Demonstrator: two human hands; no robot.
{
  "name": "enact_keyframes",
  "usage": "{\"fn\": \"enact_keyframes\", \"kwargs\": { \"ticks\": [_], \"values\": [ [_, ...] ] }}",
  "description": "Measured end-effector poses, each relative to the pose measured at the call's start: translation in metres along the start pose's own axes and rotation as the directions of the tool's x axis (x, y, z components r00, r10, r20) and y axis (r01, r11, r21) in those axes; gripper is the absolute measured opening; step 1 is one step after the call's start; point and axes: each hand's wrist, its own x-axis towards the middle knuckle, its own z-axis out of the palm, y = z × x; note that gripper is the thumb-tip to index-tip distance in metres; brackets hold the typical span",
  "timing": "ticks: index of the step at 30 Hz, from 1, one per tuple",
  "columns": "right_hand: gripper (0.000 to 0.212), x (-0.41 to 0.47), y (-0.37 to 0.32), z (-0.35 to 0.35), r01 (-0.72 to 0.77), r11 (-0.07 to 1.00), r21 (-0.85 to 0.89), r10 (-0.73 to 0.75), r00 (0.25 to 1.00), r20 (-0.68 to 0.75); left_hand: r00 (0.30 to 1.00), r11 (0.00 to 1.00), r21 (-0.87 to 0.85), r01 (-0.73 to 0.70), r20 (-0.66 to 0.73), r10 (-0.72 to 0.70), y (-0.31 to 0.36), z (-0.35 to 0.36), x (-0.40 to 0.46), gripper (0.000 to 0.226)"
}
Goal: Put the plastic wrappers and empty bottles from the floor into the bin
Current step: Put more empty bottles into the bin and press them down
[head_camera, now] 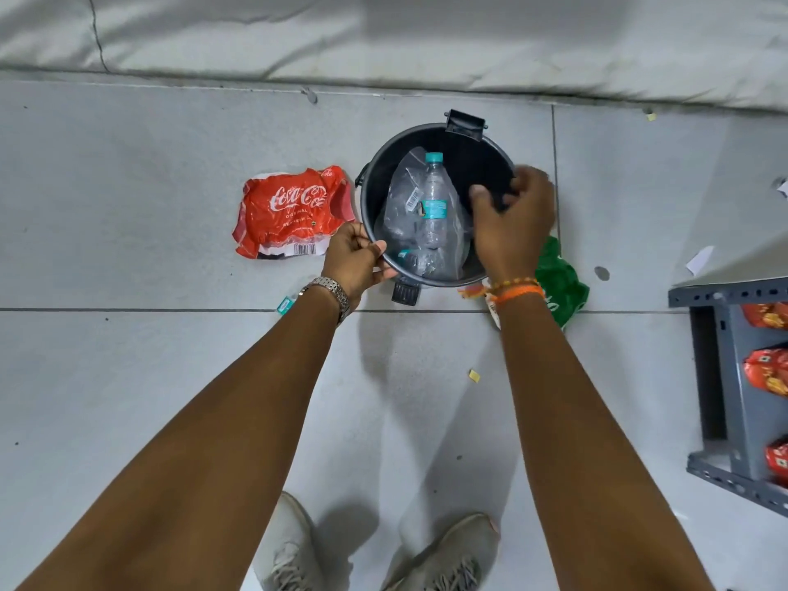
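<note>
So the black bin [464, 164] sits on the tiled floor [170, 377] with a clear water bottle [435, 198] and some clear plastic wrap [405, 206] already inside. The left hand [354, 258] has its grip closed on the near-left rim, steadying it. The right hand [511, 219] hangs over the bin's right side with fingers curled loosely; I can't tell if it's holding anything, looks like nothing to me.

Plenty left on the floor: a big red Coca-Cola wrapper [290, 211] lying flat just left of the bin, a green wrapper [560, 283] right beside the bin under the right wrist, and a small teal label scrap [285, 304] near the left wrist.

What could go wrong: the bin looks light, so tugging on the rim while reaching sideways might tip it and spill the bottle back out. That green wrapper is half hidden by the arm, easy to miss. And the Coke wrapper is wide, so unless it's scrunched it may spring back over the rim.
</note>
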Motion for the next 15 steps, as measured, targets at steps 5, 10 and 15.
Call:
{"fn": "enact_keyframes", "kwargs": {
  "ticks": [5,10,15],
  "values": [
    [0.032,-0.016,0.102,-0.045,-0.413,0.907,0.076,0.417,0.865,-0.278,1.0,0.999,0.031,-0.015,0.02,0.014,0.002,-0.002,0.0,0.016],
    [0.104,-0.007,0.175,-0.03,-0.479,0.754,-0.45,0.578,0.809,0.105,0.999,0.997,-0.083,-0.004,0.054,0.008,-0.011,-0.01,-0.004,0.016],
    [0.102,0.028,0.193,0.017,-0.296,0.705,-0.644,0.606,0.724,0.33,0.992,1.0,-0.012,0.021,-0.12,-0.022,-0.084,-0.031,-0.011,0.006]
  ]
}}
